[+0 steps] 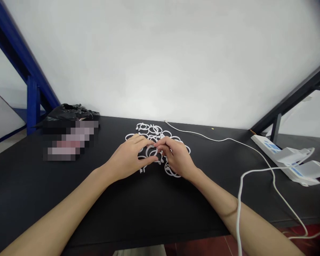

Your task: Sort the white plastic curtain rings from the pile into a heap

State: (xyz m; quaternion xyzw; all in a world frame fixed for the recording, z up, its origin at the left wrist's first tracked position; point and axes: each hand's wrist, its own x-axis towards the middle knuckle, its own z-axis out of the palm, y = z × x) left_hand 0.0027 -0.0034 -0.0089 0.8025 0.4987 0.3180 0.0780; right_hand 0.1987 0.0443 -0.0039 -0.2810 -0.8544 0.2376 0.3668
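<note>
Between my two hands is a white plastic curtain ring (147,151), held above a loose pile of similar rings. My left hand (130,156) reaches in from the left, its fingers and thumb closed about the ring's left side. From the other side, my right hand (177,154) pinches the ring's upper right edge with thumb and forefinger. Behind and below both hands spread several white curtain rings (155,130), some overlapping, with small eyelets or clasps. Part of the pile is hidden by my hands.
A black plastic bag (69,112) and a pixelated item (69,144) lie at the left on the black table (117,213). At the right is a white power strip (280,160) with plugged-in adapters. White cables (258,170) cross my right forearm. Behind stands a white wall (160,60).
</note>
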